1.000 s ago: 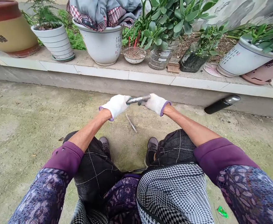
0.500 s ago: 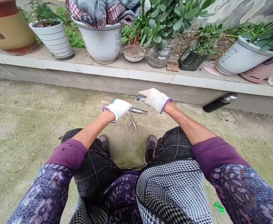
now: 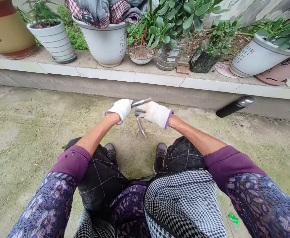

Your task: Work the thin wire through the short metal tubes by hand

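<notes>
My left hand [image 3: 121, 109], in a white glove with a purple cuff, is closed around a stick [image 3: 147, 99] with shiny silver wire [image 3: 139, 102] wound round it. The stick's free end points right and slightly up. My right hand [image 3: 152, 114], in a matching glove with grey fingertips, is closed just below and in front of the stick. Its fingers pinch the loose end of the thin wire, whose strand hardly shows now. On the ground below the hands lies another short stick [image 3: 141, 128] with a silvery end.
A low tiled ledge [image 3: 105, 73] runs across the front, bearing several potted plants and a white pot [image 3: 100, 43] heaped with clothes. A black flask [image 3: 234, 107] leans against its wall at right. A green wrapper [image 3: 233, 218] lies on the concrete at lower right.
My right hand has moved left and down, from right of the stick to below it. The stick in my left hand has tilted, its free end now higher.
</notes>
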### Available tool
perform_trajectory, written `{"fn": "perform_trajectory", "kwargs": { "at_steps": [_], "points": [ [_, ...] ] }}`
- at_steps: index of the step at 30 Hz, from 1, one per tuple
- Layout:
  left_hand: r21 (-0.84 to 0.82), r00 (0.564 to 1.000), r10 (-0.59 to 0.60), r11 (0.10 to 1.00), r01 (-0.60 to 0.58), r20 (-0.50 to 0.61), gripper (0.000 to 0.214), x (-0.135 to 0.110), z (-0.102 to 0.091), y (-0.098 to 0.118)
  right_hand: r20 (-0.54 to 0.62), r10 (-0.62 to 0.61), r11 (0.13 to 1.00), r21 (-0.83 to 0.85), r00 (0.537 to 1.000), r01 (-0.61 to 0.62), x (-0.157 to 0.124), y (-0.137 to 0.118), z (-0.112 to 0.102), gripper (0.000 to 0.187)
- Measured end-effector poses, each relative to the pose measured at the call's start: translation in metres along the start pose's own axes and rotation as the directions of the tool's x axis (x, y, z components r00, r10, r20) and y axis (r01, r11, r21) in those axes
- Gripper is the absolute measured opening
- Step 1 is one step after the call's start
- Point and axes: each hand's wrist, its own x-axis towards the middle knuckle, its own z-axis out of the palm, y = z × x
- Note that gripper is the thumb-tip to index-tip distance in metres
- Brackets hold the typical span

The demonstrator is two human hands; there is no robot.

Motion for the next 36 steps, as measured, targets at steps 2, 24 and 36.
{"fn": "perform_trajectory", "kwargs": {
  "at_steps": [2, 24, 36],
  "points": [
    [0.241, 0.999, 0.039, 0.970, -0.037, -0.003, 0.032, -0.004, 0.005, 0.000, -0.051, -0.004, 0.996, 0.084, 0.999, 0.008, -0.005, 0.001, -0.007, 0.026],
    [0.155, 0.991, 0.038, 0.988, -0.018, -0.125, 0.034, -0.005, -0.004, -0.004, 0.040, -0.023, 0.998, -0.057, 0.999, 0.025, 0.002, 0.014, 0.012, 0.024],
    [0.081, 0.971, 0.238, 0.968, -0.236, -0.004, 0.032, -0.024, -0.009, 0.019, -0.051, 0.182, 0.932, 0.327, 0.982, -0.156, 0.011, 0.081, 0.001, 0.028]
  ]
}}
